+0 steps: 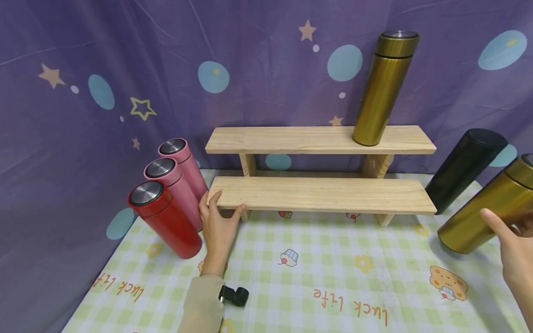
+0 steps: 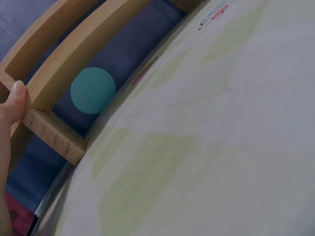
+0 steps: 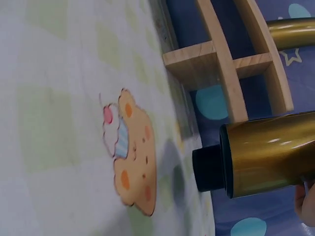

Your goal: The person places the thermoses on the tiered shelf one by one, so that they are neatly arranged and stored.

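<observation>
My left hand [image 1: 218, 231] holds the left end of the lower board of a two-tier wooden shelf [image 1: 320, 194], thumb against its front edge and fingers over the top. At the far right, my right hand [image 1: 515, 252] grips a gold thermos bottle [image 1: 479, 217], which leans with its lid toward the upper right. The right wrist view has this gold bottle's [image 3: 270, 152] base over the tablecloth, a shadow beneath. Another gold thermos [image 1: 383, 92] stands on the upper board, right of its middle. Behind the held bottle is a black thermos [image 1: 462, 171], beside the shelf's right end.
Left of the shelf, a red thermos [image 1: 170, 224] and two pink thermoses [image 1: 185, 187] stand in a row close to my left hand. A checked tablecloth [image 1: 316, 259] covers the table. Behind the shelf hangs a purple curtain [image 1: 266, 41] with stars and dots.
</observation>
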The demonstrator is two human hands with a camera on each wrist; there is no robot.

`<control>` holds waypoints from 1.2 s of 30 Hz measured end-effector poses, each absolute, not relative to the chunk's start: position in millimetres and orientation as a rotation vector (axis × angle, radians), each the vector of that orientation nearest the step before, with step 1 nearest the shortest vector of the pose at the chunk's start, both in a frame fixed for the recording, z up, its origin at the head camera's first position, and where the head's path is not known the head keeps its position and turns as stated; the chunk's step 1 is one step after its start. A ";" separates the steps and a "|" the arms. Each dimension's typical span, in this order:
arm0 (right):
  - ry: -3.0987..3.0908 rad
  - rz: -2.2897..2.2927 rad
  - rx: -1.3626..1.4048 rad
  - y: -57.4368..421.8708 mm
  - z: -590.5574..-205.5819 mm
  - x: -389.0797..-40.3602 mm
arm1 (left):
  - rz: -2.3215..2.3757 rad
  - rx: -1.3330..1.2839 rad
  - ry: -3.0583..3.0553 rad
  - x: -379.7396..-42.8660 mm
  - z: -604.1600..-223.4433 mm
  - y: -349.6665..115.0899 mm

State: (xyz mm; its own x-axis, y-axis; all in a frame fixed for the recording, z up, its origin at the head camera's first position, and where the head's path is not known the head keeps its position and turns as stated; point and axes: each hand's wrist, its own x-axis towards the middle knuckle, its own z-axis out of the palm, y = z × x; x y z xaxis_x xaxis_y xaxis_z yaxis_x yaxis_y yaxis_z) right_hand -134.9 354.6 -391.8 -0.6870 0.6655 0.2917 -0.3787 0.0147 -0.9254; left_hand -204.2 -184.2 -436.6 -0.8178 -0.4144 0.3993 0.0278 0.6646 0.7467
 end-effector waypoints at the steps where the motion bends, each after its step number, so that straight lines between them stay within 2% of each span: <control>1: -1.556 1.758 -0.285 354.4 -391.8 -134.3 | -1.056 0.297 -2.327 -204.3 -436.5 -184.1; 19: -1.442 1.860 -0.038 317.2 -359.3 -125.1 | -1.062 0.311 -2.339 -205.7 -435.8 -184.3; 36: -1.388 1.942 0.250 280.8 -341.4 -139.4 | -1.054 0.309 -2.336 -206.0 -437.0 -184.1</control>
